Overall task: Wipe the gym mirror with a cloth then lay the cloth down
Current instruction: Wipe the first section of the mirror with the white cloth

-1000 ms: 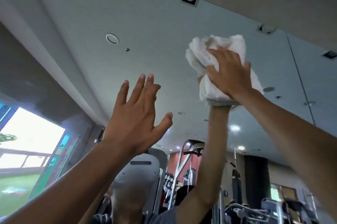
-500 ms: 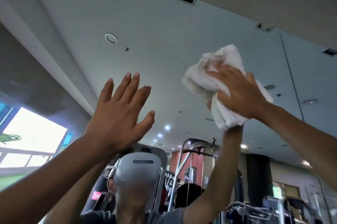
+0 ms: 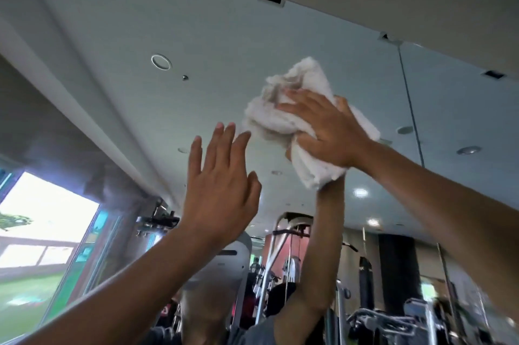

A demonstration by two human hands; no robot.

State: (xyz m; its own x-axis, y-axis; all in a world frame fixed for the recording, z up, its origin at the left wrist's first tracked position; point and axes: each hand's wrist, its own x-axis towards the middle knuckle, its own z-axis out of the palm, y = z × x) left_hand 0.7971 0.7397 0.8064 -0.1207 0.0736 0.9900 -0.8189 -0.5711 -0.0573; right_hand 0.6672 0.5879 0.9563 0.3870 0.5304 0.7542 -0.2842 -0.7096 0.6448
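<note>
Right hand (image 3: 327, 131) is up high on the mirror (image 3: 196, 21), fingers spread over the bunched white cloth (image 3: 283, 120), thumb tucked into a fold below, gripping it and pressing it flat to the glass. Left hand (image 3: 222, 190) is raised beside it, released, fingers straight and together, holding nothing; its fingertips sit just beside the cloth's left edge, and whether the palm touches the glass I cannot tell. The cloth rides near the mirror's top edge, with the vertical panel seam (image 3: 410, 106) near on the right. Wide bare glass lies to the left and above the left hand.
</note>
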